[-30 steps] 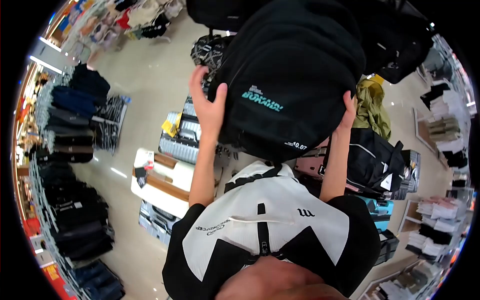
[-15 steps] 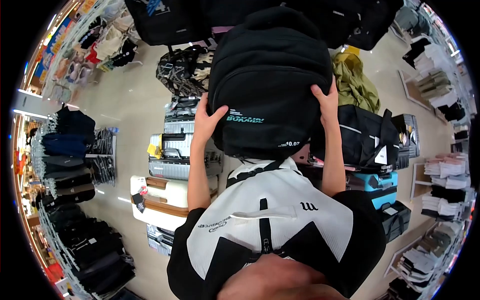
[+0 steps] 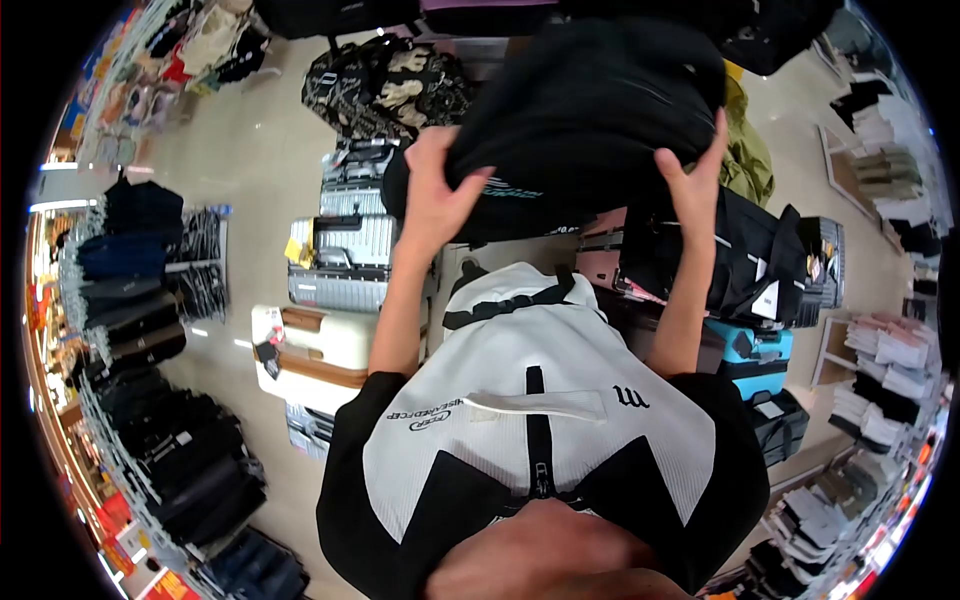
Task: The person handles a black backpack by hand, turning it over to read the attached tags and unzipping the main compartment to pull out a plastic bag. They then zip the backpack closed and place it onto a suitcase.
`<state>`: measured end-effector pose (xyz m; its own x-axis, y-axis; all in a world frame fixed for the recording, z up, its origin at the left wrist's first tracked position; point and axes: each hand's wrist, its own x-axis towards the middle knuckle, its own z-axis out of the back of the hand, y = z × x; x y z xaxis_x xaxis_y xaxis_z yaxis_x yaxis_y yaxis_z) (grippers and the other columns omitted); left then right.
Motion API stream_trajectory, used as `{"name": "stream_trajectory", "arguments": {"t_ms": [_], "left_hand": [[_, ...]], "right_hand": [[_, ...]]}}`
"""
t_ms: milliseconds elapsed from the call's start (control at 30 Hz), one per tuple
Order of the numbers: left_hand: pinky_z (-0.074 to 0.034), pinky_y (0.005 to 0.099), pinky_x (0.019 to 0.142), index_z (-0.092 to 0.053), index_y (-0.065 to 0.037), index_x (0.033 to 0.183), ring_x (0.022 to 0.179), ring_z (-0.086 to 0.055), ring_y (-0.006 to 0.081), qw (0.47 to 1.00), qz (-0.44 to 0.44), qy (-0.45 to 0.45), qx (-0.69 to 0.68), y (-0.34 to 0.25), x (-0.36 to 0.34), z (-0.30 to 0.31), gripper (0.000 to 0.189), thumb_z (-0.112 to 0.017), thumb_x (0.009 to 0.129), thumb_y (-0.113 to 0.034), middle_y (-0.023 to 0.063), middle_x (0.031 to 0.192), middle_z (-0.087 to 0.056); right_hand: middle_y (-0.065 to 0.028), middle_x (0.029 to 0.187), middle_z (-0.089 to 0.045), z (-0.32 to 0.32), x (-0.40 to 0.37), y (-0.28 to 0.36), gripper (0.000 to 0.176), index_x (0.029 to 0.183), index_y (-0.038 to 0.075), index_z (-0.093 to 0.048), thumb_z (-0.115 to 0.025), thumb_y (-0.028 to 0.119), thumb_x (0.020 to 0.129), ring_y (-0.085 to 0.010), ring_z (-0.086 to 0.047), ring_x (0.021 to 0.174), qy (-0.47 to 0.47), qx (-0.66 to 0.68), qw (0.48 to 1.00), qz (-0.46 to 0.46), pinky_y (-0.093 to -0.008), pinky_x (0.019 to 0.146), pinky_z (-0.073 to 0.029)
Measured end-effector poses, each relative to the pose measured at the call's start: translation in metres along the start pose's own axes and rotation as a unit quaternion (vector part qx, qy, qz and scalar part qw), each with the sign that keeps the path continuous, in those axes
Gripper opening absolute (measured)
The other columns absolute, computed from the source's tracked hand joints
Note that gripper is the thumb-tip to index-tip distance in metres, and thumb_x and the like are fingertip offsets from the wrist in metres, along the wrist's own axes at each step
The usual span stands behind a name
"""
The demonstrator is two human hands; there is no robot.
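Observation:
A black backpack (image 3: 585, 120) with teal lettering is held up in front of me, tilted so its bottom faces me. My left hand (image 3: 438, 192) grips its lower left edge, fingers curled over the fabric. My right hand (image 3: 693, 183) clasps its right side. A white and black backpack (image 3: 540, 400) hangs on my chest below the arms.
Silver hard suitcases (image 3: 345, 255) and a cream suitcase (image 3: 310, 350) stand on the floor at left. A black duffel bag (image 3: 750, 265), a blue case (image 3: 755, 350), an olive garment (image 3: 745, 150) and a patterned bag (image 3: 385, 85) surround them. Racks of dark clothing (image 3: 140, 290) line the left, folded stacks (image 3: 895, 360) the right.
The black backpack has been tipped and raised further away, its front now turned upward. Both hands shifted up with it, still gripping its sides.

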<state>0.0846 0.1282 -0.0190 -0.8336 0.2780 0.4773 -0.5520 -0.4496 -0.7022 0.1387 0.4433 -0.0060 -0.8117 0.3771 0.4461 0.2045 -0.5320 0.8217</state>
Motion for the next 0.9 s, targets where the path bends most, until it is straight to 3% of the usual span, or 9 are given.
{"name": "stream_trajectory", "arguments": {"t_ms": [133, 267, 333, 500, 600, 667, 800, 833, 900], "left_hand": [[-0.030, 0.0392, 0.097, -0.058, -0.007, 0.113, 0.105, -0.050, 0.0275, 0.994, -0.107, 0.002, 0.031, -0.014, -0.002, -0.001, 0.050, -0.076, 0.067, -0.009, 0.0080, 0.109, -0.057], [-0.028, 0.0426, 0.099, -0.062, -0.014, 0.114, 0.101, -0.051, 0.0240, 0.990, -0.132, 0.041, 0.024, -0.011, -0.002, 0.008, 0.050, -0.076, 0.066, -0.008, 0.0036, 0.106, -0.055], [-0.028, 0.0428, 0.099, -0.064, -0.014, 0.114, 0.102, -0.050, 0.0236, 0.991, -0.121, 0.051, 0.010, -0.004, -0.001, 0.012, 0.049, -0.076, 0.067, -0.007, 0.0033, 0.106, -0.055], [-0.029, 0.0391, 0.105, -0.065, -0.015, 0.115, 0.117, -0.046, 0.0247, 0.999, -0.022, -0.017, -0.029, 0.034, -0.011, 0.018, 0.051, -0.078, 0.065, -0.007, 0.0023, 0.116, -0.056], [-0.037, 0.0381, 0.105, -0.054, -0.011, 0.131, 0.122, -0.047, 0.0272, 0.989, 0.116, -0.073, -0.050, 0.050, -0.024, 0.024, 0.064, -0.076, 0.072, -0.004, 0.0088, 0.124, -0.053], [-0.040, 0.0354, 0.104, -0.046, -0.007, 0.138, 0.117, -0.053, 0.0234, 0.917, 0.224, -0.049, -0.327, 0.079, -0.046, 0.023, 0.055, -0.068, 0.087, -0.011, 0.0104, 0.125, -0.053], [-0.041, 0.0328, 0.098, -0.060, -0.002, 0.120, 0.113, -0.055, 0.0212, 0.932, 0.166, 0.151, -0.286, 0.104, -0.077, 0.047, 0.033, -0.052, 0.099, -0.026, 0.0079, 0.120, -0.057], [-0.042, 0.0325, 0.096, -0.066, -0.002, 0.108, 0.111, -0.054, 0.0214, 0.920, 0.177, 0.162, -0.310, 0.095, -0.077, 0.051, 0.028, -0.054, 0.098, -0.025, 0.0071, 0.121, -0.056], [-0.042, 0.0336, 0.095, -0.067, -0.003, 0.108, 0.111, -0.053, 0.0210, 0.922, 0.133, 0.154, -0.330, 0.089, -0.089, 0.047, 0.028, -0.054, 0.097, -0.025, 0.0071, 0.125, -0.054]], "right_hand": [[-0.0180, 0.144, -0.038, 0.021, 0.006, -0.043, 0.106, 0.149, 0.003, -0.025, -0.082, 0.048, 0.072, -0.0283, -0.038, 0.134, 0.001, 0.087, 0.992, -0.092, -0.0391, 0.113, -0.029], [-0.0126, 0.136, -0.045, 0.040, 0.009, -0.055, 0.102, 0.143, 0.005, -0.034, -0.087, 0.045, 0.065, -0.0255, -0.045, 0.127, 0.042, 0.141, 0.988, -0.043, -0.0375, 0.110, -0.033], [-0.0098, 0.133, -0.048, 0.051, 0.013, -0.050, 0.104, 0.142, 0.005, -0.034, -0.089, 0.042, 0.062, -0.0238, -0.046, 0.125, 0.094, 0.112, 0.986, -0.083, -0.0372, 0.109, -0.034], [-0.0120, 0.127, -0.057, 0.032, 0.012, -0.042, 0.077, 0.132, -0.003, -0.050, -0.084, 0.033, 0.072, -0.0240, -0.053, 0.120, 0.135, 0.359, 0.921, -0.065, -0.0375, 0.107, -0.037], [-0.0112, 0.118, -0.062, -0.021, 0.018, 0.003, 0.066, 0.126, -0.004, -0.054, -0.081, 0.025, 0.073, -0.0224, -0.058, 0.111, 0.060, 0.207, 0.974, -0.076, -0.0356, 0.103, -0.040], [-0.0129, 0.103, -0.065, -0.050, 0.025, 0.018, 0.049, 0.114, -0.006, -0.060, -0.073, 0.025, 0.078, -0.0232, -0.063, 0.095, 0.090, 0.186, 0.978, -0.020, -0.0335, 0.089, -0.047], [-0.0164, 0.101, -0.063, -0.046, 0.022, 0.017, 0.057, 0.113, -0.009, -0.056, -0.070, 0.023, 0.068, -0.0255, -0.061, 0.097, 0.116, 0.263, 0.958, -0.021, -0.0338, 0.091, -0.045], [-0.0174, 0.099, -0.064, -0.040, 0.020, 0.013, 0.055, 0.110, -0.008, -0.056, -0.069, 0.026, 0.069, -0.0271, -0.062, 0.096, 0.084, 0.290, 0.953, -0.033, -0.0352, 0.090, -0.046], [-0.0178, 0.097, -0.065, -0.022, 0.016, 0.001, 0.054, 0.108, -0.007, -0.057, -0.067, 0.032, 0.072, -0.0285, -0.063, 0.096, 0.022, 0.370, 0.926, -0.072, -0.0374, 0.091, -0.047]]}}
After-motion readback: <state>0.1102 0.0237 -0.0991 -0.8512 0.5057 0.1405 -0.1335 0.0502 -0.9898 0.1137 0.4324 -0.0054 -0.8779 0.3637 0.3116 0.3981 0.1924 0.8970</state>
